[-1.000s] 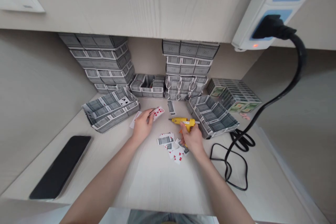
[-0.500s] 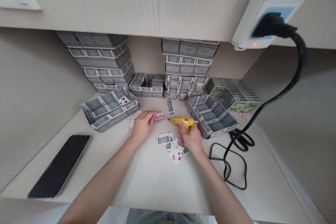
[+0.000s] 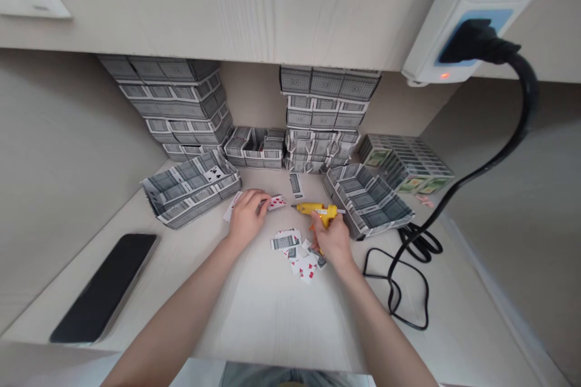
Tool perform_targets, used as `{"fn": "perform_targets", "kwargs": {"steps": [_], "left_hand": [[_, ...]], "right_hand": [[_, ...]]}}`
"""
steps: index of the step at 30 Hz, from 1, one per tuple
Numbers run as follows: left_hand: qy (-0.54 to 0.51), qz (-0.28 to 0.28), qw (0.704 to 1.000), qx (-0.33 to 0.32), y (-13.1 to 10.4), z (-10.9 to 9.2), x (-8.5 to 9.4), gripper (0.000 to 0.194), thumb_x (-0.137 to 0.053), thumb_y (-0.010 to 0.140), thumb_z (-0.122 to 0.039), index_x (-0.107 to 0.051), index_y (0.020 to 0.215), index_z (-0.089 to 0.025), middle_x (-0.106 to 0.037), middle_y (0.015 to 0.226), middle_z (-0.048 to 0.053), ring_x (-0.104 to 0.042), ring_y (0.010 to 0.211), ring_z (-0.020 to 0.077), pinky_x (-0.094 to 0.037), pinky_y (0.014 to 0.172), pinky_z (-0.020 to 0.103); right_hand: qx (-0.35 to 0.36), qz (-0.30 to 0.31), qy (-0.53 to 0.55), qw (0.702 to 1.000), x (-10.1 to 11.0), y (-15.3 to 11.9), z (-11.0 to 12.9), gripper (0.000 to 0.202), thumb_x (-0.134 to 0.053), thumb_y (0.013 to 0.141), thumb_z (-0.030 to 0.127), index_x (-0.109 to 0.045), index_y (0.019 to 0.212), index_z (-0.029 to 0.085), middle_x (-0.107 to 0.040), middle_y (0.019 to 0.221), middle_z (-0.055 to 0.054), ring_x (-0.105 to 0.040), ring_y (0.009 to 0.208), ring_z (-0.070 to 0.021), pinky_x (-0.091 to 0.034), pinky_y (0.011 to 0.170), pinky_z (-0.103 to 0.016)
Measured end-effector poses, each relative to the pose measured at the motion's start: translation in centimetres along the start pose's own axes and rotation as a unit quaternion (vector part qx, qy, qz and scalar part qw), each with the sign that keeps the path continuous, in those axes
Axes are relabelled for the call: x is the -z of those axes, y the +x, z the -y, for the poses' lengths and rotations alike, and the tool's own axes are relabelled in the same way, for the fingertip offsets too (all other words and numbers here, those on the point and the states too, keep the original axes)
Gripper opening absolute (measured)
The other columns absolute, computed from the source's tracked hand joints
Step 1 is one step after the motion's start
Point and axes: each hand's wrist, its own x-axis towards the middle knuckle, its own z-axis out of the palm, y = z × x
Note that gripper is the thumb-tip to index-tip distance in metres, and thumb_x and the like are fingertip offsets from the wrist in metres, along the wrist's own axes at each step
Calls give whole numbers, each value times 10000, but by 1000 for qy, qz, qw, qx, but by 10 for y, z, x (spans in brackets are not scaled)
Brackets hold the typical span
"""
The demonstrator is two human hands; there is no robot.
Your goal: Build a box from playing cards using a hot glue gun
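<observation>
Card held beside glue gun (image 3: 313,208); gluing step apparently in hand.
Beyond card pile (image 3: 303,267): left hand (image 3: 246,217) pinches playing card (image 3: 278,202); right of it, right hand's (image 3: 336,239) fingers wrap gun. Next move likely calls for steady nozzle-to-card alignment.

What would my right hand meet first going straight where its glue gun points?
Likely the red-pipped card in your left hand, just ahead of the yellow glue gun, though one view leaves depth unclear.

Single head-worn camera; wide view, facing forward and down over desk (image 3: 267,320), near edge included.
</observation>
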Motion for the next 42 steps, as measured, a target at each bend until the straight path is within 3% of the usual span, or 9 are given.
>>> {"fn": "perform_targets", "kwargs": {"steps": [6, 12, 18, 23, 33, 42], "left_hand": [[6, 1, 1000, -10, 0, 0, 1, 145, -474, 833, -287, -590, 879, -212, -622, 875, 32, -541, 861, 163, -419, 795, 320], [25, 8, 999, -22, -1, 2, 0, 161, -466, 837, -280, -613, 861, -217, -615, 866, 36, -533, 896, 171, -411, 820, 329], [25, 27, 999, -20, -1, 3, -2, 189, -437, 845, -238, -616, 904, -223, -603, 885, 40, -529, 893, 176, -417, 808, 331], [21, 29, 999, -18, -2, 4, -2, 215, -421, 839, -199, -617, 922, -229, -596, 895, 39, -529, 903, 180, -417, 815, 336], [14, 24, 1000, -11, -2, 4, -3, 200, -432, 828, -179, -619, 887, -221, -603, 900, 34, -533, 905, 170, -420, 823, 330], [-1, 13, 1000, -18, -2, 4, -3, 268, -420, 771, -93, -624, 890, -219, -595, 936, 42, -533, 944, 173, -438, 842, 354]], "right_hand": [[-13, 41, 22, 999, 2, 2, -3, 345, -537, 724, 500, -392, 840, 209, -526, 384, 46, -537, 300, -193, -405, 271, -264], [1, 7, 9, 1000, -1, 4, -4, 356, -539, 723, 510, -381, 832, 210, -533, 401, 44, -539, 300, -194, -398, 256, -265], [-20, 44, 51, 998, -1, 4, -6, 352, -556, 716, 494, -393, 843, 209, -526, 389, 54, -535, 298, -190, -394, 258, -259], [-20, 5, 57, 998, -1, 4, -7, 367, -533, 721, 521, -400, 847, 203, -532, 385, 45, -545, 308, -197, -402, 265, -264], [-23, 44, 68, 996, -2, 7, -10, 351, -546, 711, 519, -394, 810, 218, -531, 394, 50, -533, 301, -183, -394, 263, -256], [-18, 36, 46, 998, 1, 4, -9, 347, -537, 723, 509, -429, 841, 201, -521, 377, 47, -523, 297, -182, -395, 280, -255]]}}
